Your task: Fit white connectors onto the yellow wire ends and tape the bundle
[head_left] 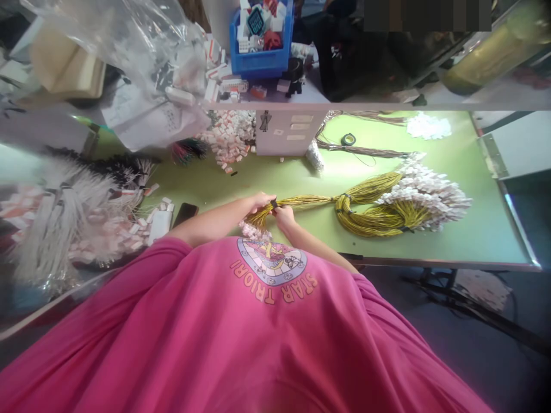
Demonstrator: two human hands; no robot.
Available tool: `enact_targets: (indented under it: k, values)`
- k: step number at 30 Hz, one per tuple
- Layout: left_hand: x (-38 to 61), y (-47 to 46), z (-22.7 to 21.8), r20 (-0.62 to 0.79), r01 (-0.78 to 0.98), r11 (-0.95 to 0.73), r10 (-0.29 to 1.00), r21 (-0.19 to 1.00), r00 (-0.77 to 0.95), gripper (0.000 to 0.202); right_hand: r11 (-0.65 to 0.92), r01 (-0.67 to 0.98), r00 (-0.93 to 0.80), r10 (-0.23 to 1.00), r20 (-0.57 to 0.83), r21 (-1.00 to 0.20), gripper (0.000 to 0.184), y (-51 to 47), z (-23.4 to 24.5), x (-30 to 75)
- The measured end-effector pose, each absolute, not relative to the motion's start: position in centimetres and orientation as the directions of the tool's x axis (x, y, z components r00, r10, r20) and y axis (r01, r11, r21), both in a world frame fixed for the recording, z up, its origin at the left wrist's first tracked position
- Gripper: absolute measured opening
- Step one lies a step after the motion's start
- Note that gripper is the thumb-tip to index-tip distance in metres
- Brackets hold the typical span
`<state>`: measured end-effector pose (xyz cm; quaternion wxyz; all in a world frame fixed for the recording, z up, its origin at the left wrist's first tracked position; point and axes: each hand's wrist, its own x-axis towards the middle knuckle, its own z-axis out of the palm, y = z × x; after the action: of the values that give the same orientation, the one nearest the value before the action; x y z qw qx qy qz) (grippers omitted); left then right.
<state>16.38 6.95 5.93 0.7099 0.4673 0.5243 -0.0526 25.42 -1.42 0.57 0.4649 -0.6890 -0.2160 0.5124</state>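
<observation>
A long bundle of yellow wires [305,201] lies across the green table in front of me. My left hand [259,202] is closed on its near end from the left. Close beside it, my right hand [284,218] grips the same bundle from the right, its fingers partly hidden. Between the two hands a strip of black tape [274,203] shows around the wires. Small pale connectors [256,232] hang from this end, close to my shirt. To the right, the bundle runs into a bent, tied coil of yellow wires [365,223], which ends in many white connectors [430,192].
A roll of black tape [348,139] and brown wire bundles [370,151] lie at the back. A phone [186,214], loose connectors [230,137] and white wire bundles [64,223] are to the left. A shelf [387,106] above holds a blue bin [260,63].
</observation>
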Motion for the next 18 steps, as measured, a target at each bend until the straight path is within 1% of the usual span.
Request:
enact_targets:
  k: [2,4,5,8,10,12,14,16,18]
  values:
    - [16.4,6.6,5.8,-0.797,0.556,0.572,0.4,0.603,0.453,0.038,-0.462,-0.173,0.393,0.778,-0.491,-0.87,0.009,-1.8,1.0,25.7]
    - [16.3,6.5,5.8,-0.765,0.505,0.578,0.432,0.641,0.477,0.032,-0.459,-0.143,0.377,0.794,-0.477,-0.877,0.016,-3.2,1.9,26.7]
    - [16.1,6.4,5.8,-0.737,0.465,0.575,0.466,0.673,0.489,0.037,-0.46,-0.124,0.36,0.805,-0.472,-0.879,0.019,-4.0,2.4,27.3]
    - [15.6,6.3,6.0,-0.644,0.354,0.545,0.56,0.76,0.521,0.067,-0.448,-0.083,0.317,0.835,-0.449,-0.89,0.03,-5.1,4.4,29.2]
    - [15.2,6.1,6.2,-0.567,0.303,0.491,0.582,0.817,0.583,0.081,-0.408,-0.1,0.316,0.852,-0.418,-0.908,0.038,-4.3,5.5,29.8]
    - [15.0,5.9,6.4,-0.485,0.277,0.414,0.575,0.867,0.659,0.087,-0.378,-0.162,0.311,0.857,-0.411,-0.911,0.046,-3.0,6.2,29.8]
    - [15.0,6.0,6.5,-0.469,0.34,0.325,0.545,0.882,0.695,0.088,-0.375,-0.211,0.314,0.849,-0.426,-0.903,0.045,-2.2,6.3,29.3]
    - [15.2,6.3,6.6,-0.529,0.467,0.258,0.519,0.846,0.672,0.087,-0.388,-0.203,0.34,0.833,-0.436,-0.899,0.037,-2.7,5.9,28.5]
    - [15.5,6.6,7.0,-0.589,0.567,0.22,0.509,0.794,0.628,0.079,-0.409,-0.159,0.346,0.829,-0.439,-0.899,0.034,-4.4,5.2,27.6]
